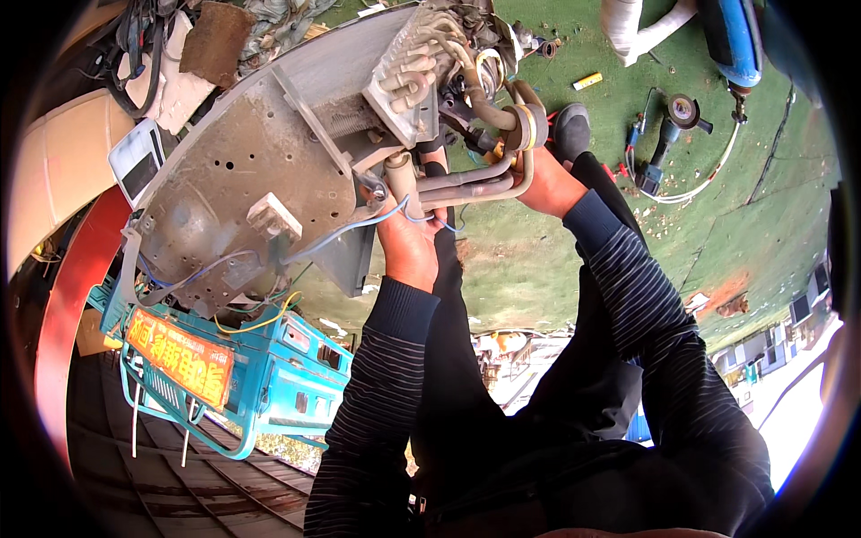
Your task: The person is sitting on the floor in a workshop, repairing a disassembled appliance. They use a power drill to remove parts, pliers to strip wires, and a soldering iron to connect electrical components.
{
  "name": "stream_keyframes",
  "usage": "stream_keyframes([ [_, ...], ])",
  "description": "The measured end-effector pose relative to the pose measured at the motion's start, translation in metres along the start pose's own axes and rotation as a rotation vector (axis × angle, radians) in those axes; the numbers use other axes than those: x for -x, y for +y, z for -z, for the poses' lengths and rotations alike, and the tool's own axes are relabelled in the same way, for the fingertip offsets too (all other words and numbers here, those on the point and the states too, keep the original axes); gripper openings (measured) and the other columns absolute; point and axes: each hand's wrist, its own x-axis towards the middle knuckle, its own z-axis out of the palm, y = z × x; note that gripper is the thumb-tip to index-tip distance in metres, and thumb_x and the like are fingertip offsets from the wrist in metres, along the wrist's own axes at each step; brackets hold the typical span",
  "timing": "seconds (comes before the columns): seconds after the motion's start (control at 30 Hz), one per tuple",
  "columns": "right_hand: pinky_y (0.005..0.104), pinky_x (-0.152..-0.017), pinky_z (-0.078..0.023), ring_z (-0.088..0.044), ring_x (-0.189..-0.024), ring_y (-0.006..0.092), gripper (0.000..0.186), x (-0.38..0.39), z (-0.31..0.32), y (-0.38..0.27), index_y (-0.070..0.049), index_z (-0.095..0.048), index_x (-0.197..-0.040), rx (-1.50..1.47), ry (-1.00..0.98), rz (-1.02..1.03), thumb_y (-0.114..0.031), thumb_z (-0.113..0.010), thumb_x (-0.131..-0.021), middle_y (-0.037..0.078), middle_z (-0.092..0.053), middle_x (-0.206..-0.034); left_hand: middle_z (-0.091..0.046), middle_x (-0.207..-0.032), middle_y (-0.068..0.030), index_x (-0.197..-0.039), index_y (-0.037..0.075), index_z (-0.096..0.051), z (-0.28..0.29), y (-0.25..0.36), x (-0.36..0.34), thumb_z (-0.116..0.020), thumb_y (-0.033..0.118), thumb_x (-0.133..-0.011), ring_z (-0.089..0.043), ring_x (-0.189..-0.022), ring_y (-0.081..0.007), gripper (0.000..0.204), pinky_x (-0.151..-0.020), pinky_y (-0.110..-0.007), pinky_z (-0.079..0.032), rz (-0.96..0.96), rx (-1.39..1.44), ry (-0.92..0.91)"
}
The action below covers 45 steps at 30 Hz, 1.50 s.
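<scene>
Left hand grips bundle of copper pipes from below, fingers wrapped near blue wire. Right hand closed round same pipes at bent end, beside insulated elbow. Pipes run out of grey metal air-conditioner unit, tilted, held up above green floor. Unit fills upper left; coil fins at its top edge. Angle grinder and white cable lie well apart on floor, right. Teal cart just below unit. Open floor right of hands.
</scene>
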Motion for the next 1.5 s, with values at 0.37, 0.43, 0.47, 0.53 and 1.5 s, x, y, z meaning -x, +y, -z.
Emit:
stream_keyframes([
  [0.37, 0.0379, -0.069, -0.052, -0.055, -0.069, 0.0153, 0.01, -0.004, 0.01, 0.014, 0.005, -0.068, -0.09, -0.181, 0.126, -0.042, -0.005, -0.069, -0.091, 0.017, -0.065, -0.073, -0.067, -0.098, -0.0043, -0.114, 0.018, -0.059, -0.006, 0.0, -0.017, -0.04, 0.058, -0.105, -0.06, -0.06, -0.0219, 0.046, -0.049, -0.03, -0.04, -0.125, -0.117, 0.034],
  [0.43, 0.0374, -0.068, -0.052, -0.055, -0.068, 0.0128, 0.016, -0.01, 0.011, 0.016, 0.006, -0.068, -0.092, -0.257, 0.122, -0.047, -0.01, -0.068, -0.093, 0.014, -0.066, -0.071, -0.066, -0.098, -0.0057, -0.114, 0.018, -0.058, -0.002, 0.002, -0.022, -0.04, 0.057, -0.106, -0.056, -0.054, -0.0217, 0.043, -0.042, -0.028, -0.033, -0.123, -0.118, -0.001],
  [0.47, 0.0368, -0.068, -0.052, -0.055, -0.069, 0.0121, 0.017, -0.015, 0.021, 0.015, 0.006, -0.069, -0.093, -0.269, 0.058, -0.123, -0.011, -0.068, -0.094, 0.013, -0.066, -0.072, -0.065, -0.097, -0.0061, -0.114, 0.018, -0.057, -0.008, 0.005, -0.027, -0.038, 0.056, -0.106, -0.057, -0.056, -0.0213, 0.043, -0.042, -0.028, -0.035, -0.075, -0.103, 0.025],
  [0.53, 0.0361, -0.069, -0.052, -0.057, -0.07, 0.0125, 0.018, -0.01, 0.019, 0.006, 0.007, -0.069, -0.094, -0.228, 0.068, -0.133, -0.011, -0.069, -0.093, 0.013, -0.067, -0.072, -0.064, -0.096, -0.0069, -0.11, 0.015, -0.058, -0.014, 0.004, -0.013, -0.037, 0.057, -0.106, -0.057, -0.057, -0.0211, 0.048, -0.042, -0.027, -0.035, -0.145, -0.092, 0.057],
  [1.5, 0.0517, -0.086, -0.053, -0.066, -0.099, 0.0473, 0.03, 0.134, 0.096, -0.032, 0.001, -0.065, -0.124, 0.771, 0.121, -0.227, -0.014, -0.064, -0.098, 0.027, -0.069, -0.109, -0.057, -0.1, -0.0085, -0.127, 0.01, -0.058, -0.017, -0.005, -0.026, -0.053, 0.08, -0.094, -0.054, -0.068, -0.0194, 0.077, -0.045, -0.032, -0.041, -0.299, -0.102, 0.254],
])
